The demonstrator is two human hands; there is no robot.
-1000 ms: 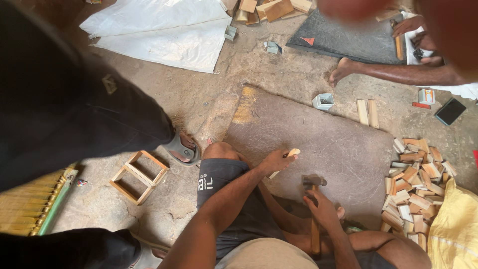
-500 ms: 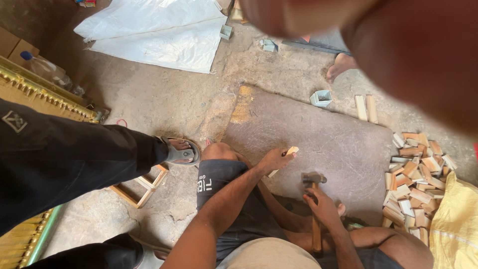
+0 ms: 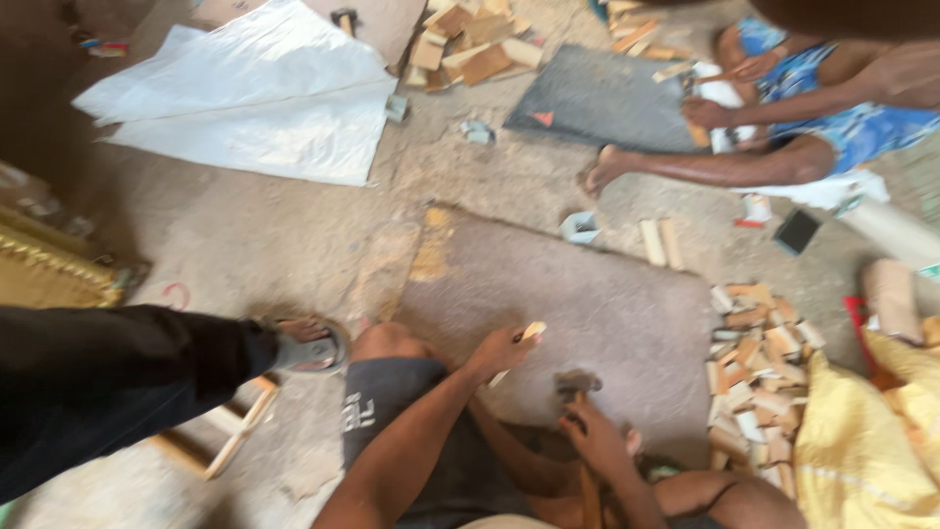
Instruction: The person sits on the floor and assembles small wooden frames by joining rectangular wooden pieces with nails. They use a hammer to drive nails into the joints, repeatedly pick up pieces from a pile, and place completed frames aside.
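The left hand (image 3: 501, 351) grips one wood strip (image 3: 519, 349); the right hand (image 3: 594, 436) clasps one hammer (image 3: 578, 387). Two loose strips (image 3: 657, 242) lie near one block pile (image 3: 759, 377).

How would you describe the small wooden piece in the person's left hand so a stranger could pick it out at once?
Start at the large grey mat on the floor. Near its front edge the left hand pinches a slim pale wood strip, left of the hammer in the right hand. Unlike the heaped wood blocks, it is alone and held.
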